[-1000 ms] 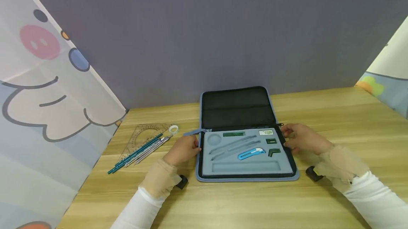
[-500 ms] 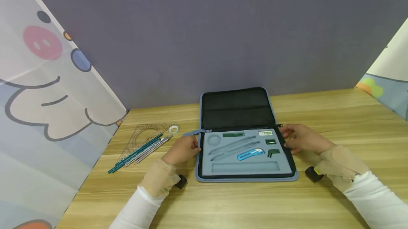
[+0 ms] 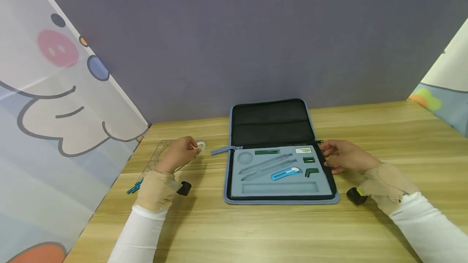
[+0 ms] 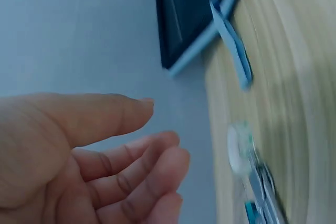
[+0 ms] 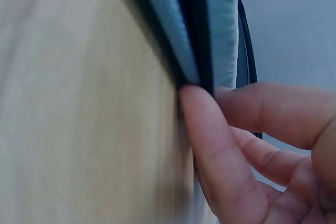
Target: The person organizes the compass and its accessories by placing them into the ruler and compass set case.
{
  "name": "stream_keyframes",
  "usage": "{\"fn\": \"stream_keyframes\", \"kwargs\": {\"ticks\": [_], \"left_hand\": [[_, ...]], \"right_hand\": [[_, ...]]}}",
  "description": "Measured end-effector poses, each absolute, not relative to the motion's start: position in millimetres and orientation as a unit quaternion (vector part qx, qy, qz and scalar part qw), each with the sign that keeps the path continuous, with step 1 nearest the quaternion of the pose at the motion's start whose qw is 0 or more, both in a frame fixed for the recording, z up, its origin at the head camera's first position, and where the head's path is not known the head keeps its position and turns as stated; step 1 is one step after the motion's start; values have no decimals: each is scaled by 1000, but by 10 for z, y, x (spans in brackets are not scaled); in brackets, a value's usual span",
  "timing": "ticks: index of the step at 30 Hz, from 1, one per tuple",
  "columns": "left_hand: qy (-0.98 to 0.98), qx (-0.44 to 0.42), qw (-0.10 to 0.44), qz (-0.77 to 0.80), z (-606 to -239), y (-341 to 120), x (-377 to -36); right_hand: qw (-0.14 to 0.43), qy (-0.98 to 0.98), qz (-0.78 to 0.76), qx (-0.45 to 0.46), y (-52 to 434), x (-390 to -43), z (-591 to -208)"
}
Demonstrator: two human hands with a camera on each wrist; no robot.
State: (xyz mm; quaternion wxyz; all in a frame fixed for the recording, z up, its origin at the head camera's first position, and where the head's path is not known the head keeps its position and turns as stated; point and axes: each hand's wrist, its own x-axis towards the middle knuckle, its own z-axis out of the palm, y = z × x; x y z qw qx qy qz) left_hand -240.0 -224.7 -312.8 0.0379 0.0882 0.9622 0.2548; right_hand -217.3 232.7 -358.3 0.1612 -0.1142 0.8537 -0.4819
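Note:
My left hand (image 3: 178, 155) hovers over the drawing tools at the left, fingers loosely bent and nothing between thumb and fingertips. Just beyond its fingertips lies a white tape roll (image 4: 239, 148), separate from the hand in the left wrist view. Partly hidden under this hand are teal pencils (image 3: 134, 188), silver metal tools (image 4: 268, 195) and a clear set square (image 3: 153, 159). With thumb and finger, my right hand (image 3: 347, 157) pinches the right edge of the unzipped blue zip case (image 3: 270, 118). A blue utility knife (image 3: 286, 173) sits in the case's grey foam insert (image 3: 237, 192).
Other foam slots hold a white eraser (image 3: 303, 150) and small green pieces (image 3: 312, 172); several slots are bare. A blue strap (image 3: 221, 150) sticks out from the case's left side. A grey panel (image 3: 234, 43) stands behind the wooden table (image 3: 278, 230).
My left hand has left the case's left edge and moved left, over the drawing tools by the tape roll. The right hand keeps its pinch on the case's edge.

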Motion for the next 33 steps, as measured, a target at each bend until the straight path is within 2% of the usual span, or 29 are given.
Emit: {"fn": "stream_keyframes", "kwargs": {"ticks": [4, 12, 23, 33], "left_hand": [[971, 77, 53, 219, -3099, -2318, -2509], [977, 88, 88, 175, -3070, -2154, -2741], [975, 54, 129, 171, -3144, -2156, -2836], [977, 44, 132, 162, -3235, -2152, -2918]], "right_hand": [[161, 851, -486, -113, 2317, -2194, -3589], [161, 850, -490, -111, 2337, -2192, -3589], [160, 851, -490, -105, 2314, -2180, -3621], [163, 850, -489, -111, 2325, -2186, -3615]]}}
